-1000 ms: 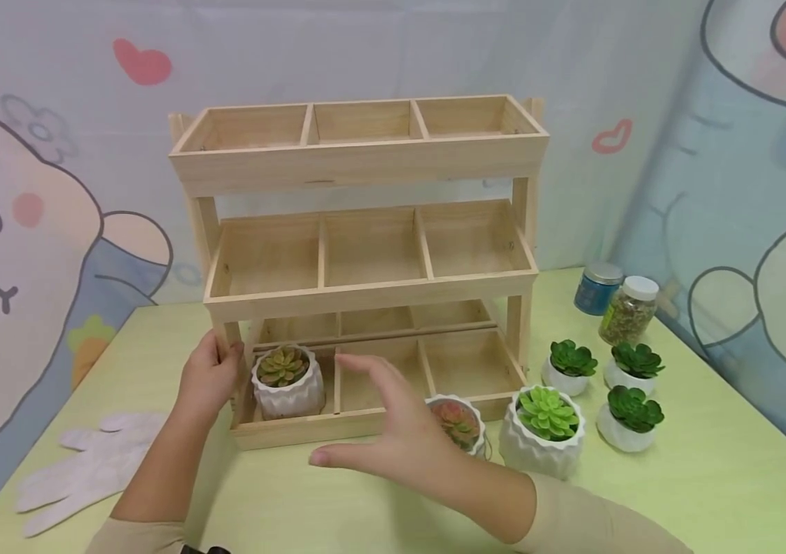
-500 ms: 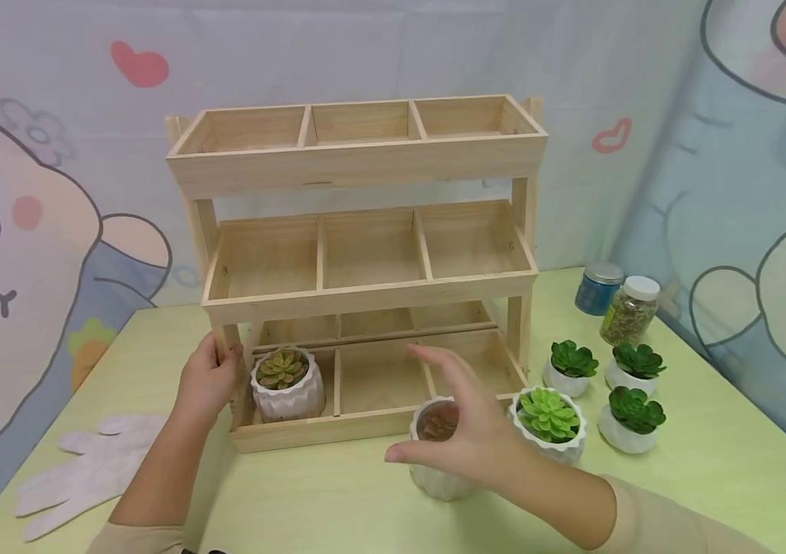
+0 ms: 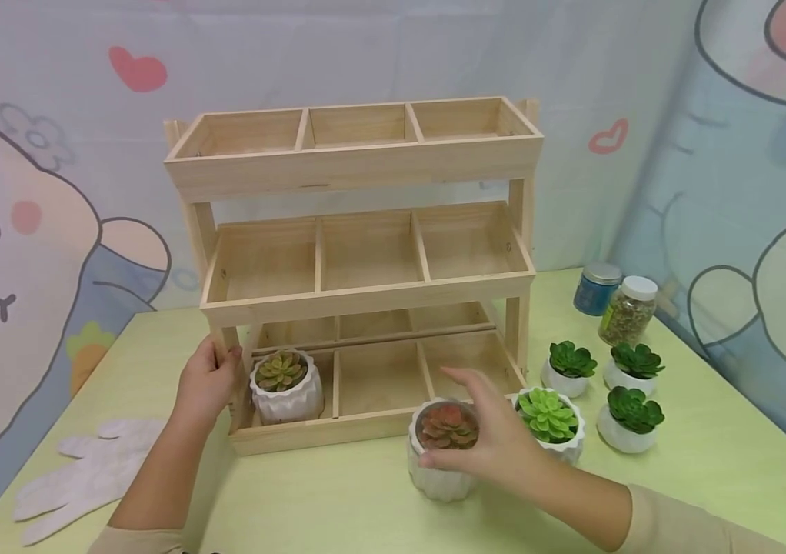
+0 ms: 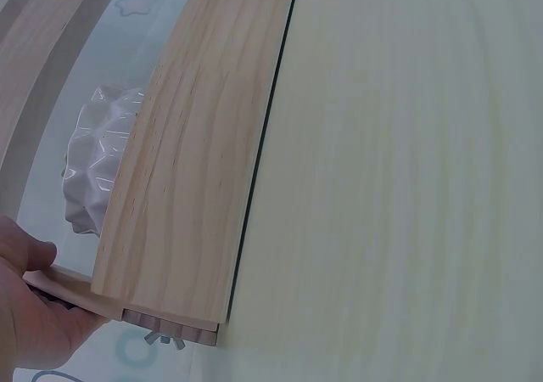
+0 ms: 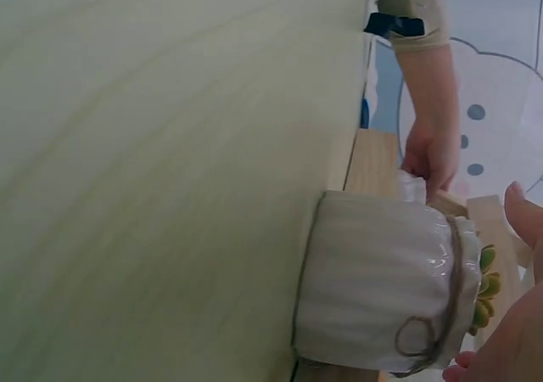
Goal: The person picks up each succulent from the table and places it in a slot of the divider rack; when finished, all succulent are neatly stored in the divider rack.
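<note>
My left hand (image 3: 204, 381) grips the left upright of a three-tier wooden plant shelf (image 3: 365, 297). In the left wrist view, its fingers and thumb wrap a wooden edge beside a broad board (image 4: 187, 187). My right hand (image 3: 507, 442) curves in a wide C at a white ribbed pot with a reddish succulent (image 3: 437, 483), thumb in front of the rim. From the right wrist, this pot (image 5: 365, 272) stands on the table, twine tied round its neck, with a space between it and the thumb. Another potted succulent (image 3: 289, 402) sits in the bottom tier's left compartment.
Right of my hand stands a white pot with a bright green succulent (image 3: 548, 415). Beyond it are three small dark green potted succulents (image 3: 627, 435), a blue jar (image 3: 597, 291) and a white-capped jar (image 3: 628, 312). White gloves (image 3: 84, 481) lie at the left.
My right hand has moved right, from before the bottom tier to the reddish succulent's pot, its thumb now overlapping the rim. The left hand stays on the upright.
</note>
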### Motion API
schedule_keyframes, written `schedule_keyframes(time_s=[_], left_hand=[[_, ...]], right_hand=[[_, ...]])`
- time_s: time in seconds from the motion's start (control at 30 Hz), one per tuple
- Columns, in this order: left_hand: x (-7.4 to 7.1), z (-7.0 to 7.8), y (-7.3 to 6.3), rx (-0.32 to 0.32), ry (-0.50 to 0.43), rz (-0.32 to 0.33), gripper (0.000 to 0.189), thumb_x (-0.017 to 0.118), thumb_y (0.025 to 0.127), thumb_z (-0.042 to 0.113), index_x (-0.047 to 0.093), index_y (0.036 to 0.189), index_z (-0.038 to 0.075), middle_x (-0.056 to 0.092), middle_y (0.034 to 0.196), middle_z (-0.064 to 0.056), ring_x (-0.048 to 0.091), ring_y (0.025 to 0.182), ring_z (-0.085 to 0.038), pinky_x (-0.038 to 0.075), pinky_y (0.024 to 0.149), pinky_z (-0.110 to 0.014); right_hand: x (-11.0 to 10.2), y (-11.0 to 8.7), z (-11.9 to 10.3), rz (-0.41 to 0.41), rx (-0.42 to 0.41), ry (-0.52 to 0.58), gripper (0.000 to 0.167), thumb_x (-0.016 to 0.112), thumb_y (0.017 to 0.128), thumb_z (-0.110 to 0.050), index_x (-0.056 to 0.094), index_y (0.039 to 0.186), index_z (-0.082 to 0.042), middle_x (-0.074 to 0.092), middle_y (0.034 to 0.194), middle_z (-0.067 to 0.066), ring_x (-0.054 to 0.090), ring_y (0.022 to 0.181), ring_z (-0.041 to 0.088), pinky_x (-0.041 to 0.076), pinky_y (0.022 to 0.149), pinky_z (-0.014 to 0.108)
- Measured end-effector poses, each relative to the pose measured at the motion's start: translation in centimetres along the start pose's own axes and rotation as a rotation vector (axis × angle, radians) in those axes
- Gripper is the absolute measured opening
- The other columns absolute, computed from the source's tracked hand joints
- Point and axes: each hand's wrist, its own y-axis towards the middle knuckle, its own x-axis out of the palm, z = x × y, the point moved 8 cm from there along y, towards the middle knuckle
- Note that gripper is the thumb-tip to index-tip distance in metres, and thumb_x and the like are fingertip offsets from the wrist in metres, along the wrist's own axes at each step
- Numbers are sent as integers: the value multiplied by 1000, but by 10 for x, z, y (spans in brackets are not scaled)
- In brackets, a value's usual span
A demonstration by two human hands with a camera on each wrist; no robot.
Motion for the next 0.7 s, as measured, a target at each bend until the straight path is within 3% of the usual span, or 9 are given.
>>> schedule_keyframes(time_s=[0.43,0.7], left_hand=[[0,1,1,7,-11,-5,41,40,101,20,37,134,-3,42,133,-31,43,119,-49,39,92,-61],[0,0,1,14,-19,1,40,40,101,17,37,134,-5,43,132,-32,43,119,-48,38,94,-60]], right_hand=[[13,-7,22,-75,56,4,112,90,46,-48,39,134,-1,48,128,11,46,117,29,38,97,51],[18,-9,29,-98,136,30,107,93,42,-44,41,128,-9,49,120,1,48,111,19,40,96,44]])
